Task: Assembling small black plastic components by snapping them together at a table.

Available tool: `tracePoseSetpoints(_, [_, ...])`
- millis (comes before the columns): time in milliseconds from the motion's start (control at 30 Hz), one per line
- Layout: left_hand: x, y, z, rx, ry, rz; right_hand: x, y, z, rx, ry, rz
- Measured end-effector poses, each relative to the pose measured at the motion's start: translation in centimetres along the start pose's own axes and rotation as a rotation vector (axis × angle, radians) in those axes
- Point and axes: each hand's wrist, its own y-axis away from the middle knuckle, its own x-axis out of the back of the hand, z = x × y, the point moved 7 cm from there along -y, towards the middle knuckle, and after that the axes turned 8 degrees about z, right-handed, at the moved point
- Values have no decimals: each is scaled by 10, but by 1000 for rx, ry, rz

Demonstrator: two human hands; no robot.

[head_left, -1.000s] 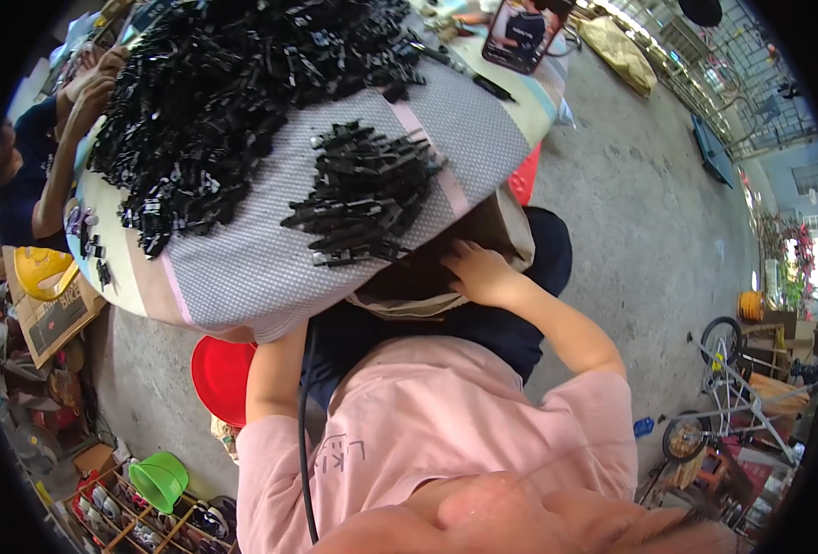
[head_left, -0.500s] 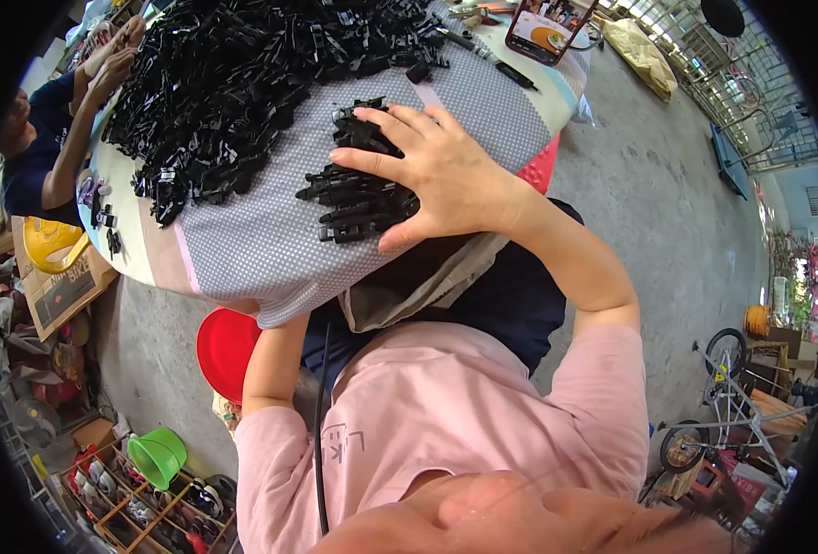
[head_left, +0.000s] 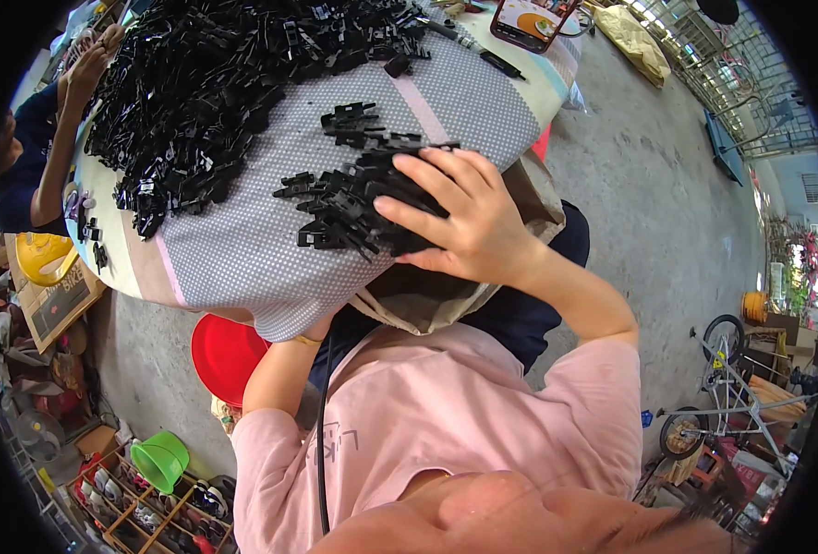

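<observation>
My right hand lies over a small heap of black plastic clips at the near edge of the table, fingers spread and palm down on them. Some of the clips beneath the palm are hidden. Just below that edge, the mouth of a tan sack gapes open above my lap. My left hand is mostly out of sight under the hanging tablecloth. Only its wrist, with a thin band, shows clearly, so its fingers cannot be made out.
A large pile of black clips covers the table's far left. A phone and a black pen-like tool lie at the far right. Another person's hands are at the left edge. A red basin stands below the table.
My right hand has swept toward me and to the right, drawing the small heap of clips to the table edge over the sack. My view has shifted slightly.
</observation>
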Motion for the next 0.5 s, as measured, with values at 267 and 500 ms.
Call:
tracePoseSetpoints(267, [-5, 19, 14, -38, 168, 51, 0, 66, -27, -80, 28, 81])
tracePoseSetpoints(500, [-6, 30, 29, -103, 293, 78, -32, 106, -13, -329, -141, -368])
